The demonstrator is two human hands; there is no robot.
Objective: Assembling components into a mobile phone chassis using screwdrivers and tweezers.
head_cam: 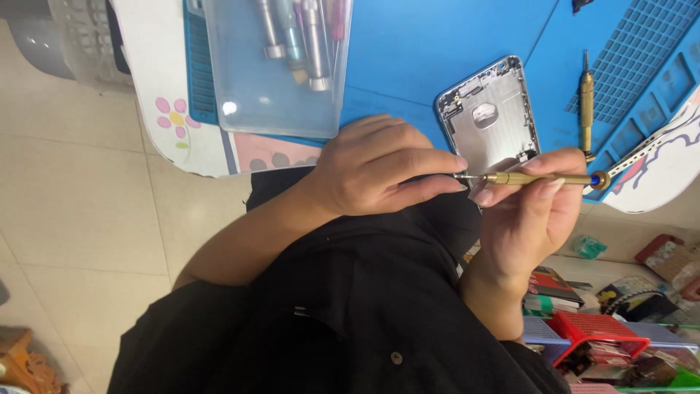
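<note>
My right hand [521, 219] holds a slim brass screwdriver [543, 177] level, its blue cap pointing right and its tip pointing left. My left hand [379, 171] meets that tip, with thumb and forefinger pinched around it. Whether a small part sits between those fingers is hidden. Both hands hover at the near edge of a blue work mat [437, 44]. Just beyond them an empty silver phone housing [488, 117] lies inside-up on the mat, its lower end covered by my fingers.
A second brass screwdriver [586, 102] lies on the mat to the right of the housing. A clear plastic box [277, 73] with several tools sits at the back left. Below the table on the right are a red basket [594, 328] and assorted clutter.
</note>
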